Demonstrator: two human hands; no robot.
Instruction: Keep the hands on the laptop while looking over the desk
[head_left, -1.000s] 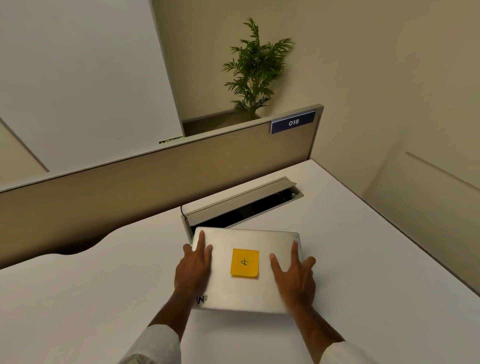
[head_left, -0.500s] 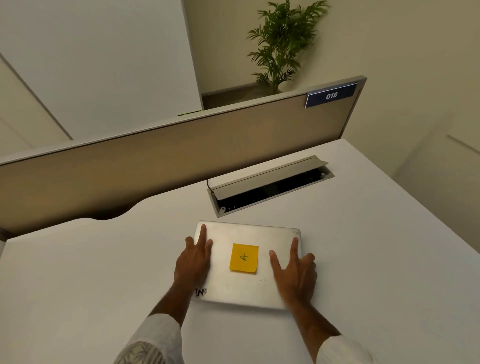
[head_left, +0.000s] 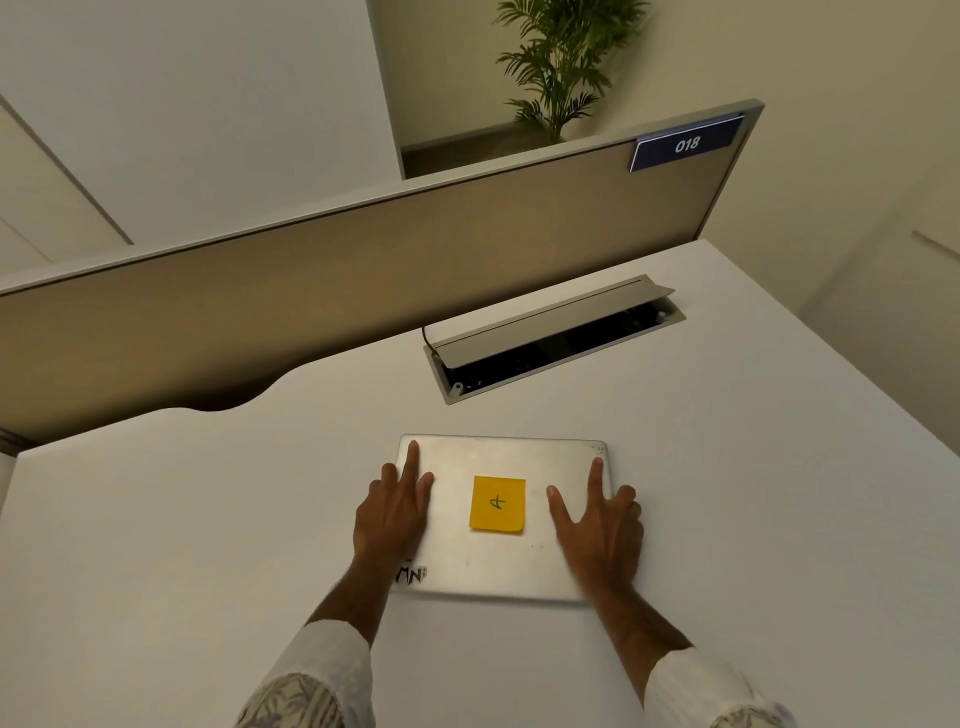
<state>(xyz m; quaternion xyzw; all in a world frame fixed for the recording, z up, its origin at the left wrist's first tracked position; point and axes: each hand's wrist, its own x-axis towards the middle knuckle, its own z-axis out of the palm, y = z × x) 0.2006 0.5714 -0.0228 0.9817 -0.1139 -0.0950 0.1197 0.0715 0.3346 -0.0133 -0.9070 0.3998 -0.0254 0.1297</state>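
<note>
A closed silver laptop (head_left: 501, 519) lies flat on the white counter (head_left: 208, 545) in the lower middle of the frame, its long sides running left to right. The left hand (head_left: 392, 512) rests palm-down on the lid's left edge with its fingers straight and spread, the longest reaching almost to the far left corner. The right hand (head_left: 597, 525) lies the same way on the right edge, fingers extended and fanned, the outer ones hanging over the side of the lid. Neither hand curls round anything; both press flat, one on each side, which looks like a way to keep the thin machine steady and square on the smooth surface. Between the hands, in the middle of the lid, a yellow sticky note (head_left: 497, 504) carries a handwritten mark, left uncovered so it stays readable. A black sticker (head_left: 410, 573) shows at the lid's lower left corner, just beside the left wrist. Above the laptop in the frame, well apart from it, an open cable hatch (head_left: 556, 338) is sunk into the counter with its flap tilted up. Behind that runs a beige divider panel (head_left: 363, 291) bearing a blue tag (head_left: 685, 144) marked 018, and a potted plant (head_left: 558, 62) stands at the upper right.
</note>
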